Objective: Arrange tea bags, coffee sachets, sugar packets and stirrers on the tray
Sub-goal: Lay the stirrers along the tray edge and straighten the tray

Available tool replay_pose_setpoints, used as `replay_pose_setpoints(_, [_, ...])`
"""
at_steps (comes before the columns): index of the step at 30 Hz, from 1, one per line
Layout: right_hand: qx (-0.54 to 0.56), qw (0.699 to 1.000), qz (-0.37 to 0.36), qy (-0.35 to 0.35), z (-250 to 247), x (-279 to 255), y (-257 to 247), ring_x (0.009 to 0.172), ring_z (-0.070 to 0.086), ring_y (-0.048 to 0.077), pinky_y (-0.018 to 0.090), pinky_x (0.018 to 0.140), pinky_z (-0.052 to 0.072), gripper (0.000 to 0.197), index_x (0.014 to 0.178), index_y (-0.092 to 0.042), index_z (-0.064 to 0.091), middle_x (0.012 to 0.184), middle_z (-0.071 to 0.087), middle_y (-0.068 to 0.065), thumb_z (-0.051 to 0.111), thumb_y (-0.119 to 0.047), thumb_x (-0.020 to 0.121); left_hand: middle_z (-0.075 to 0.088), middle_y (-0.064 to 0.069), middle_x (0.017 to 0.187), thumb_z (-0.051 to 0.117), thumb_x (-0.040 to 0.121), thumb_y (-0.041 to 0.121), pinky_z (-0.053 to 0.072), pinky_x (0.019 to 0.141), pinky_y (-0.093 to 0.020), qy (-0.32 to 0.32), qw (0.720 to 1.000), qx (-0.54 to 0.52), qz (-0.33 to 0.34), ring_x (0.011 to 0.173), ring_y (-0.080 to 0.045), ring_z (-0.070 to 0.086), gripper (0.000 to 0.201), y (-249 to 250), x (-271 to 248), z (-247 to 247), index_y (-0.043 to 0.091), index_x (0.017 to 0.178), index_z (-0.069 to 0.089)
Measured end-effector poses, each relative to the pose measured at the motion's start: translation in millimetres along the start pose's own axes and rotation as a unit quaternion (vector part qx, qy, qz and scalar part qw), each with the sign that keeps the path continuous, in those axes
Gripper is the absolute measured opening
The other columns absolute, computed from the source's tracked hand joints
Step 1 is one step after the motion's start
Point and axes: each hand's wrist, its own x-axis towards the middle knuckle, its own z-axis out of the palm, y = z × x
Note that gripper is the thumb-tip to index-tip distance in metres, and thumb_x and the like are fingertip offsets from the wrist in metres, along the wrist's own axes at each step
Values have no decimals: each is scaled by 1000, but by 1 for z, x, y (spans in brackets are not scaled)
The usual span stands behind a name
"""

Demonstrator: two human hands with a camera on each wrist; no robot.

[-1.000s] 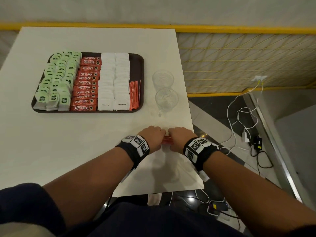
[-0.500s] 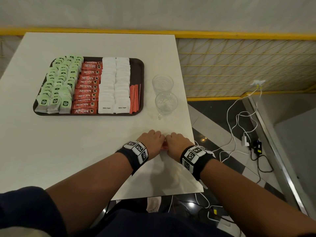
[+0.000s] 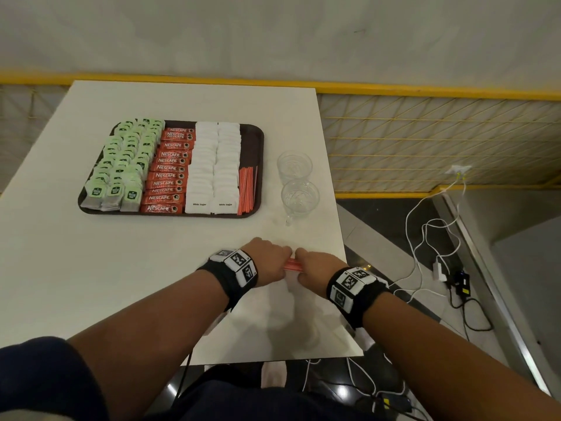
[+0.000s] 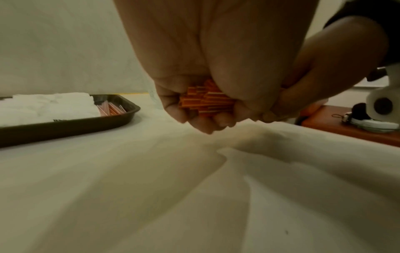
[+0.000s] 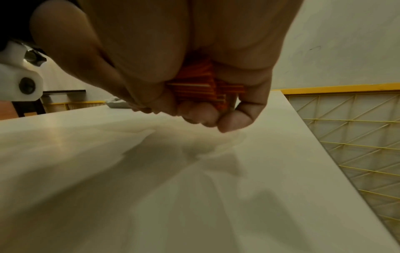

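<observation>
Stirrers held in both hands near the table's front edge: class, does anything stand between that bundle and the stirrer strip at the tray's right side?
Nothing visible does. Bare table lies between the bundle of stirrers, gripped by the left hand and right hand, and the tray. The two glasses stand right of that path, beside the tray.

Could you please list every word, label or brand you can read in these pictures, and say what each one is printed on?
"NESCAFE CLASSIC": on the red coffee sachets in the tray.
"White Sugar": on the two nearest white sugar packets.
Green tea bags: dark logo on the tags, too small to read.
Wristbands: black-and-white coded squares, no words.
Orange stirrers held by both hands: no print visible.
</observation>
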Motion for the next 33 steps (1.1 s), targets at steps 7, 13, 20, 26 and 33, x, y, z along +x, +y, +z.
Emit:
replay_pose_setpoints(7, [34, 998, 0, 46, -41, -2, -26, 81, 60, 23, 29, 69, 42, 21, 84, -17, 57, 83, 62, 2, 53, -36, 92, 66, 4, 87, 63, 88, 41, 48, 70, -29, 29, 991, -127, -23, 79, -16, 60, 22, -21, -32, -66, 21, 97, 65])
replay_pose_setpoints(13, [170, 977, -27, 123, -87, 1, -66, 59, 50, 16, 25, 54, 38, 24, 66, -20, 49, 64, 53, -2, 61, -23, 87, 61, 12, 106, 83, 70, 48, 43, 74, -15, 207, 893, -392, -74, 93, -6, 59, 65, -67, -81, -113, 28, 124, 54])
replay_pose_setpoints(20, [331, 933, -99, 105, -124, 13, -148, 43, 40, 17, 25, 44, 36, 22, 61, -13, 47, 46, 42, -5, 58, -6, 79, 49, 12, 144, 61, 88, 51, 37, 111, -35, 212, 811, -545, 3, 130, -8, 47, 45, -90, -110, -134, 31, 129, 60])
replay_pose_setpoints(26, [370, 912, -150, 93, -139, 30, -194, 55, 51, 21, 32, 54, 49, 20, 92, -30, 61, 61, 55, 8, 70, -15, 82, 71, 10, 95, 40, 98, 47, 52, 94, -30, 246, 761, -598, 46, 94, -7, 69, 47, -114, -141, -154, 35, 144, 45])
replay_pose_setpoints(33, [602, 794, -74, 36, -142, 48, -199, 98, 69, 25, 36, 88, 55, 67, 110, -8, 60, 111, 69, 15, 64, -64, 74, 70, -5, 87, 34, 94, 59, 45, 100, -36, 320, 713, -622, 39, 104, -12, 68, 56, -166, -166, -155, 18, 71, 64])
